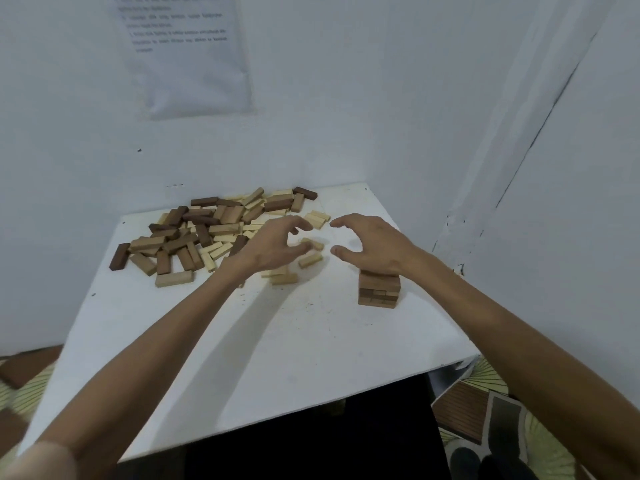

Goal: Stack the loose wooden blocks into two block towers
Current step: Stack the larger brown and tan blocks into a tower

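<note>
Head view. Looks down on a white table pushed into a corner of pale walls, with a printed sheet taped to the far wall, text too blurred to read.

Finds the loose wooden blocks heaped at the table's far left: dark brown, mid brown and pale pieces lying flat and crisscrossed. Spots a few pale strays apart from the heap toward the middle: a small cluster farther back, one block nearer, another nearer again.

Notes one short block tower standing on the right half of the table, a few layers high, top partly hidden under the right wrist.

Places the left hand over the strays, fingers curved, thumb tip just beside a blurred pale piece; cannot tell whether the grip has it.

Places the right hand opposite, beyond the tower, grip wide in a C, thumb and forefinger apart, holding nothing.
</note>
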`<move>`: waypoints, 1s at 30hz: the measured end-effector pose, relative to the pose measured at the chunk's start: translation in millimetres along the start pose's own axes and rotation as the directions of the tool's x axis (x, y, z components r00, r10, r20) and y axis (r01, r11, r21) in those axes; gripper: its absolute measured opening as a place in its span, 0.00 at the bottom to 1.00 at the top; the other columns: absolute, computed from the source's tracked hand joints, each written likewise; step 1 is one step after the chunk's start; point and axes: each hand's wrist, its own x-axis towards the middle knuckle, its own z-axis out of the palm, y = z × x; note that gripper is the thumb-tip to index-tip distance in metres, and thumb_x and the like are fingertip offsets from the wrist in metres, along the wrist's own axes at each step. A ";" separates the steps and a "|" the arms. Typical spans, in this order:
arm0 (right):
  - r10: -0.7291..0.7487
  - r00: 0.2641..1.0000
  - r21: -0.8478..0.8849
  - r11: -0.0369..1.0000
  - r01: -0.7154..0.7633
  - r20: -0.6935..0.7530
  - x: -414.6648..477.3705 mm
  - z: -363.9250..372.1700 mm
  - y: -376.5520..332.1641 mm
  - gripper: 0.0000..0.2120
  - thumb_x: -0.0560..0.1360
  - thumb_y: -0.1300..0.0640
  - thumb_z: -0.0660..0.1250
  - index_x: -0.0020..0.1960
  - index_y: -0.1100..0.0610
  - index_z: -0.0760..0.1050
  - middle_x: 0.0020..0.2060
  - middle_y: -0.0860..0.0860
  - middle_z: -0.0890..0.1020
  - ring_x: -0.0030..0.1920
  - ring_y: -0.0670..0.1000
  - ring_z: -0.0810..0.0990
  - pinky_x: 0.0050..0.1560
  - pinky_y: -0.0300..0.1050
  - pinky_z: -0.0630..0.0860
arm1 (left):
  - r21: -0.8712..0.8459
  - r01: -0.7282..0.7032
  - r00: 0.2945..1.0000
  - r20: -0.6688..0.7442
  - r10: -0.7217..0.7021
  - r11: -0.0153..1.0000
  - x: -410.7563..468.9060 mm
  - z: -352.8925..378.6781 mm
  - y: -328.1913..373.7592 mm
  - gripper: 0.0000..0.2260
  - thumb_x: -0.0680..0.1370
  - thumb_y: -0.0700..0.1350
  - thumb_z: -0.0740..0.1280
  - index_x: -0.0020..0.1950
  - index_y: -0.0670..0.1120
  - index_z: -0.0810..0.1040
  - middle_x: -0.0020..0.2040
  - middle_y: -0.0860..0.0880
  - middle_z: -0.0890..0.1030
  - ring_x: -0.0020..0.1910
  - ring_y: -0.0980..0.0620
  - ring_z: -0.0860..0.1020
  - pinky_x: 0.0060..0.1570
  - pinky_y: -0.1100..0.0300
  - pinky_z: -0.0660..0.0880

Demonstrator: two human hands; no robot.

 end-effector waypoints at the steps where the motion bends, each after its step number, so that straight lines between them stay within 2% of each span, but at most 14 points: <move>1: -0.013 1.000 -0.008 1.000 0.013 0.005 8.7 1.7 -4.3 0.27 0.81 0.42 0.66 0.77 0.50 0.68 0.75 0.45 0.72 0.74 0.49 0.69 0.64 0.42 0.66 | 0.012 0.009 1.000 -0.003 -0.009 1.000 0.9 -5.4 -4.1 0.17 0.79 0.52 0.72 0.67 0.50 0.78 0.64 0.58 0.80 0.60 0.56 0.77 0.56 0.55 0.76; 5: -0.026 0.999 -0.014 1.000 0.026 0.032 45.9 11.1 -12.2 0.26 0.81 0.44 0.67 0.75 0.53 0.70 0.73 0.49 0.75 0.71 0.52 0.72 0.66 0.47 0.71 | 0.060 0.028 0.999 -0.036 -0.026 0.998 8.7 -24.0 -17.0 0.17 0.80 0.52 0.71 0.67 0.49 0.78 0.65 0.55 0.80 0.59 0.54 0.78 0.54 0.58 0.73; 8: -0.021 0.998 -0.038 0.999 0.023 0.051 75.6 16.4 -12.4 0.24 0.81 0.46 0.68 0.74 0.54 0.71 0.72 0.51 0.76 0.70 0.54 0.74 0.65 0.50 0.73 | 0.106 0.053 0.997 -0.054 -0.047 0.993 20.1 -34.4 -26.4 0.16 0.80 0.52 0.71 0.67 0.49 0.78 0.64 0.55 0.80 0.60 0.54 0.78 0.52 0.60 0.70; 11: -0.013 0.998 -0.043 0.999 0.015 0.054 103.6 19.4 -9.8 0.22 0.81 0.49 0.68 0.72 0.55 0.73 0.71 0.52 0.76 0.69 0.56 0.75 0.62 0.47 0.72 | 0.127 0.077 0.996 -0.046 -0.071 0.989 36.9 -41.6 -36.9 0.17 0.80 0.52 0.71 0.66 0.47 0.79 0.63 0.52 0.81 0.60 0.54 0.78 0.56 0.56 0.74; 13: 0.002 0.998 -0.054 0.999 0.001 0.059 121.8 22.2 -5.4 0.21 0.81 0.50 0.68 0.72 0.55 0.73 0.71 0.53 0.76 0.70 0.56 0.73 0.65 0.50 0.72 | 0.133 0.090 0.995 -0.042 -0.086 0.987 48.5 -45.3 -44.9 0.16 0.80 0.51 0.71 0.65 0.46 0.79 0.62 0.49 0.81 0.60 0.52 0.78 0.59 0.55 0.75; 16: 0.029 0.996 -0.084 0.996 -0.022 0.089 149.4 30.1 4.6 0.23 0.81 0.49 0.67 0.73 0.55 0.72 0.72 0.53 0.75 0.72 0.55 0.72 0.68 0.53 0.72 | 0.145 0.135 0.991 -0.031 -0.132 0.980 66.1 -49.7 -57.9 0.14 0.80 0.50 0.71 0.64 0.46 0.79 0.62 0.48 0.80 0.60 0.48 0.78 0.58 0.53 0.75; 21: 0.041 0.994 -0.134 0.991 -0.028 0.097 186.7 42.4 19.2 0.24 0.81 0.49 0.67 0.74 0.55 0.71 0.71 0.55 0.75 0.70 0.56 0.72 0.65 0.51 0.73 | 0.197 0.148 0.989 -0.023 -0.146 0.969 94.3 -49.3 -73.4 0.16 0.80 0.47 0.71 0.67 0.45 0.78 0.64 0.48 0.80 0.62 0.47 0.77 0.60 0.53 0.74; 24: 0.066 0.992 -0.162 0.986 -0.049 0.103 203.9 49.9 31.3 0.24 0.80 0.49 0.68 0.74 0.55 0.70 0.68 0.56 0.75 0.68 0.57 0.73 0.61 0.51 0.73 | 0.215 0.170 0.985 0.001 -0.174 0.962 111.1 -45.8 -85.1 0.16 0.79 0.46 0.72 0.66 0.45 0.78 0.62 0.47 0.81 0.58 0.46 0.78 0.57 0.52 0.76; 26: 0.098 0.990 -0.182 0.980 -0.080 0.097 214.7 55.0 41.8 0.22 0.80 0.48 0.68 0.70 0.57 0.72 0.65 0.57 0.75 0.65 0.58 0.74 0.57 0.50 0.74 | 0.234 0.167 0.985 0.008 -0.173 0.958 120.1 -42.6 -91.5 0.18 0.78 0.46 0.72 0.67 0.44 0.77 0.61 0.46 0.81 0.57 0.46 0.78 0.56 0.53 0.76; 30: 0.140 0.985 -0.200 0.973 -0.118 0.103 229.6 63.4 59.9 0.22 0.82 0.49 0.65 0.71 0.58 0.70 0.66 0.57 0.75 0.65 0.58 0.74 0.61 0.55 0.75 | 0.301 0.132 0.987 0.053 -0.154 0.945 131.1 -34.7 -100.4 0.18 0.78 0.44 0.71 0.68 0.44 0.76 0.61 0.44 0.80 0.58 0.44 0.78 0.58 0.48 0.77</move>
